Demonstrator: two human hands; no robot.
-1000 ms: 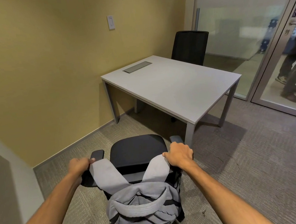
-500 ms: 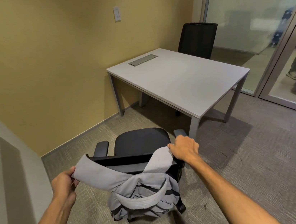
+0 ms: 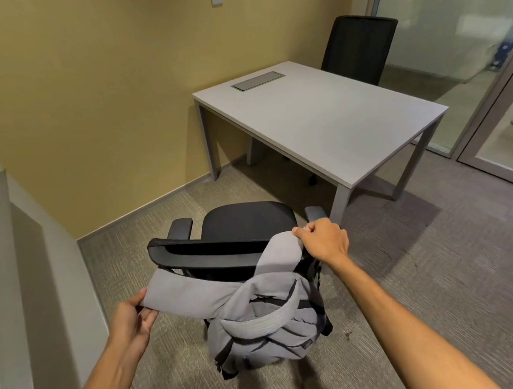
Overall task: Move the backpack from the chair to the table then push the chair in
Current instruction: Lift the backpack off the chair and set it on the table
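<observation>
A grey backpack (image 3: 266, 330) hangs behind the backrest of a black office chair (image 3: 246, 225) that stands on the carpet in front of me. My left hand (image 3: 133, 318) grips the left shoulder strap, which is off the backrest and pulled out to the left. My right hand (image 3: 321, 239) is closed on the right strap, which still lies over the backrest's right corner. The white table (image 3: 336, 118) stands beyond the chair, to the right.
A second black chair (image 3: 359, 47) is tucked in at the table's far side. A yellow wall is at the left and back, a grey ledge (image 3: 10, 292) at my left. A glass wall and door at right, with people's legs behind it.
My left hand has pulled the left strap off the backrest and drawn it down and left. My right hand stays on the right strap. My view has shifted closer.
</observation>
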